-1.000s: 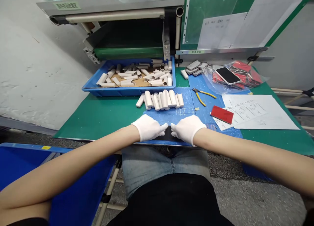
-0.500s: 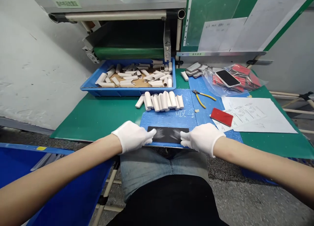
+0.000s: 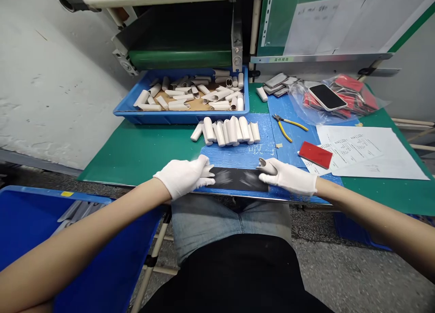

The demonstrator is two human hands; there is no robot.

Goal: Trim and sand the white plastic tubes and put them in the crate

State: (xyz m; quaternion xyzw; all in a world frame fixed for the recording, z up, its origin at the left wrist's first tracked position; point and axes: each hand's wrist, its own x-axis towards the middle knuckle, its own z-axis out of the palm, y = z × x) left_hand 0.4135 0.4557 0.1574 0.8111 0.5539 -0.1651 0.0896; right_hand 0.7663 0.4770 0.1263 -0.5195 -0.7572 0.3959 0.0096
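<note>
White-gloved left hand [image 3: 185,177], open with fingers extended, is laid on the left end of a flat black rectangular strip [image 3: 238,179], which lies along the near edge of a blue mat [image 3: 238,159] on a green bench [image 3: 136,154]. A small curled grey piece [image 3: 262,165] is pinched by the white-gloved right hand [image 3: 287,177] just beside the strip's right end.

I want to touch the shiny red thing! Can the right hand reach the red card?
Probably yes. The right hand is close to the red card, and only flat paper lies between them. But its fingers seem to hold a curled white tube, so that may need putting down first.
</note>
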